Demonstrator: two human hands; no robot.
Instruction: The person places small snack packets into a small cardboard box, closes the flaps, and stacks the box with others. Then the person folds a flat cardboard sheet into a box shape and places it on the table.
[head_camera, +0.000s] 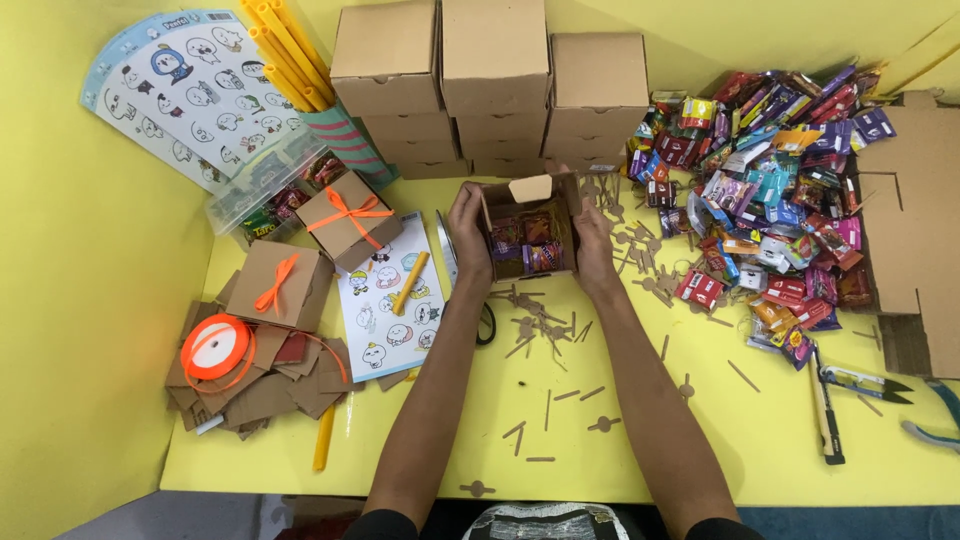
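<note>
Open brown box (528, 232), colourful sachets (770, 190)

Plain brown cardboard box (528, 228) between the fingers of the left hand (468, 232) and right hand (594, 243), filled with red, purple and orange packets. Bright yellow desk (600, 440) beneath the fingers, strewn with brown cardboard scraps (545, 330). Beyond the right fingers, a heap of sweets (770, 200) in red, purple, teal, pink and orange wrappers. Beyond the left fingers, two brown boxes tied with orange ribbon bows (310, 255), an orange ribbon spool (215, 347), and white sticker sheets (395, 295) printed with cartoon figures. Past the fingertips, unmarked brown stacked boxes (490, 85).
</note>
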